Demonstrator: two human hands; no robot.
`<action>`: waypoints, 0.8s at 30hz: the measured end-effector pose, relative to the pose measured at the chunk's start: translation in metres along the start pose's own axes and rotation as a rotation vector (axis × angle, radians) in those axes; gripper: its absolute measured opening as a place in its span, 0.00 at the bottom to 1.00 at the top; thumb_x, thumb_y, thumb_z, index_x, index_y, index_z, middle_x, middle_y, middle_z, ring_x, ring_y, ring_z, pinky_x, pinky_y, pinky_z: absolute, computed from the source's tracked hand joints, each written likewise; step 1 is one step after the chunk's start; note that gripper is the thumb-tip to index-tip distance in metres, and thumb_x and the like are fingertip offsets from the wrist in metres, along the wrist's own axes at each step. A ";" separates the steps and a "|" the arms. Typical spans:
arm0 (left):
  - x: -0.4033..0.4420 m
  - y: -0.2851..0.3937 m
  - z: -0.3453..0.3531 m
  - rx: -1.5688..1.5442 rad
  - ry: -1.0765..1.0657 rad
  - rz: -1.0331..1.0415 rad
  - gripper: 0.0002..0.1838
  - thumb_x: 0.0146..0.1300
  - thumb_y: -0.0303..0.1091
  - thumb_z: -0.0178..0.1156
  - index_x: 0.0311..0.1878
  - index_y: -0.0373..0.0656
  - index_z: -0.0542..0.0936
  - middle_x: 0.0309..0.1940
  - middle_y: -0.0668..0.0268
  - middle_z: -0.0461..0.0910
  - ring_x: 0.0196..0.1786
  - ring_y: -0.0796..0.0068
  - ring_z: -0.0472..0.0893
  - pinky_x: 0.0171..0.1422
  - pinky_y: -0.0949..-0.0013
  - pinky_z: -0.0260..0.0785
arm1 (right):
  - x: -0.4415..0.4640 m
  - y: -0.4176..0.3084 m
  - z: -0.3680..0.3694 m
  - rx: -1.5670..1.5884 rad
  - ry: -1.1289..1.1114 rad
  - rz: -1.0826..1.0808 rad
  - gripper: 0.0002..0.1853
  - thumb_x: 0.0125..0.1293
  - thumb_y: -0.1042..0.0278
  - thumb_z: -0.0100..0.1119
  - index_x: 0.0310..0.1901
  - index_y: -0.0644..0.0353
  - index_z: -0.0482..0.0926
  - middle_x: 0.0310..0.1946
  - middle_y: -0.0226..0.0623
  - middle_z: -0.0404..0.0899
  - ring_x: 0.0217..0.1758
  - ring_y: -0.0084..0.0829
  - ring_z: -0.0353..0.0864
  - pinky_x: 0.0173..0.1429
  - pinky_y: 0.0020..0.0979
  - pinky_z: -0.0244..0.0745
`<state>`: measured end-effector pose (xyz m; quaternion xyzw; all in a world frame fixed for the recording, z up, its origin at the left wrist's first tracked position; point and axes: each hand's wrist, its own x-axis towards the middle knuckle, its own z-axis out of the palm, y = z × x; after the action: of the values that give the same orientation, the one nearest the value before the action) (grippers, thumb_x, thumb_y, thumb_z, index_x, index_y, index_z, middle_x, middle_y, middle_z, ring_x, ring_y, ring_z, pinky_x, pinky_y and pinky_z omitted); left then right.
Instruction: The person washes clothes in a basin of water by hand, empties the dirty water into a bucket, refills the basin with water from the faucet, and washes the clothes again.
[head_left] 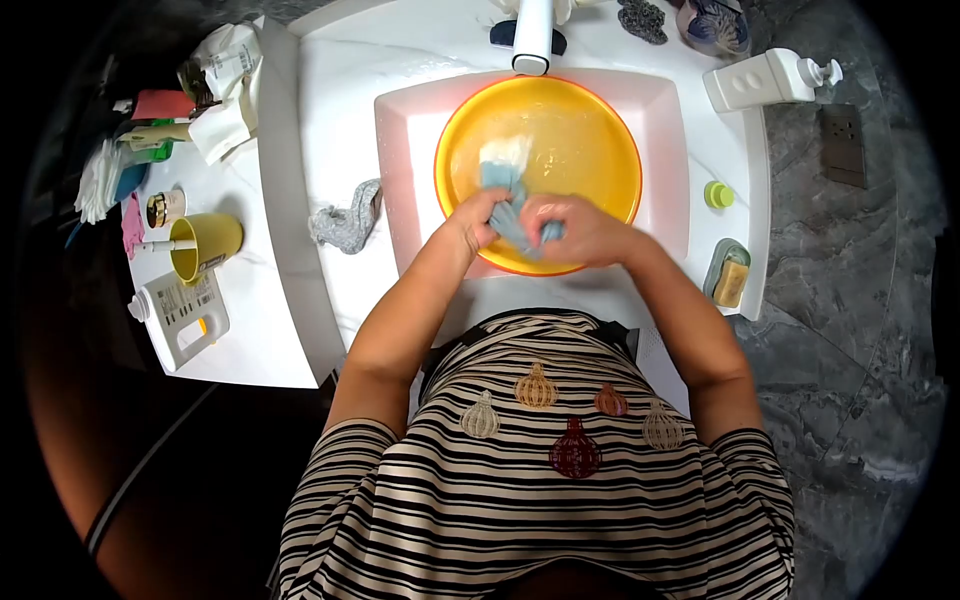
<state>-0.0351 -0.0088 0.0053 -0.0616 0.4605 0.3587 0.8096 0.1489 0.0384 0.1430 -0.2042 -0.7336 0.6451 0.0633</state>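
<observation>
Over the yellow basin (608, 130), my left hand (478, 218) is closed on a light blue sock (502, 176), a soft, narrow piece of cloth. My right hand (578, 230) grips the lower right part of the same sock, its fingers curled and slightly blurred by motion. The sock is bunched between both hands, its upper end reaching toward a whitish patch in the basin. Water appears to lie in the basin, which sits inside the pale pink sink (398, 150). On the counter left of the sink lies a crumpled grey sock (347, 218).
A white faucet (533, 40) rises behind the basin. On the right are a white pump bottle (765, 80), a green cap (718, 194) and a soap bar (731, 284) in a dish. A yellow cup (208, 246) and a white jug (185, 315) stand on the left ledge.
</observation>
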 end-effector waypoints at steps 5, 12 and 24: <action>-0.047 -0.002 0.026 -0.302 -0.068 0.029 0.15 0.65 0.32 0.52 0.54 0.40 0.72 0.49 0.60 0.77 0.52 0.67 0.77 0.54 0.66 0.71 | -0.001 0.042 -0.044 1.164 0.680 0.175 0.15 0.54 0.76 0.56 0.45 0.55 0.73 0.46 0.29 0.74 0.50 0.28 0.73 0.58 0.32 0.68; -0.082 -0.009 0.078 -0.429 -0.325 0.148 0.20 0.66 0.35 0.52 0.59 0.39 0.69 0.58 0.59 0.72 0.60 0.63 0.71 0.63 0.60 0.64 | 0.024 0.080 0.034 1.344 0.560 0.142 0.24 0.68 0.49 0.50 0.60 0.53 0.67 0.55 0.35 0.72 0.59 0.33 0.71 0.64 0.36 0.66; -0.103 -0.014 0.084 -0.262 -0.222 0.004 0.29 0.61 0.56 0.57 0.59 0.48 0.70 0.53 0.66 0.75 0.54 0.70 0.76 0.56 0.64 0.70 | 0.047 0.043 -0.017 0.862 0.590 0.107 0.19 0.62 0.55 0.59 0.47 0.60 0.72 0.40 0.36 0.77 0.42 0.31 0.79 0.48 0.29 0.77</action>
<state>-0.0002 -0.0366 0.1315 -0.1257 0.3179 0.4217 0.8398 0.1216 0.0756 0.0959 -0.3698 -0.3410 0.8057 0.3127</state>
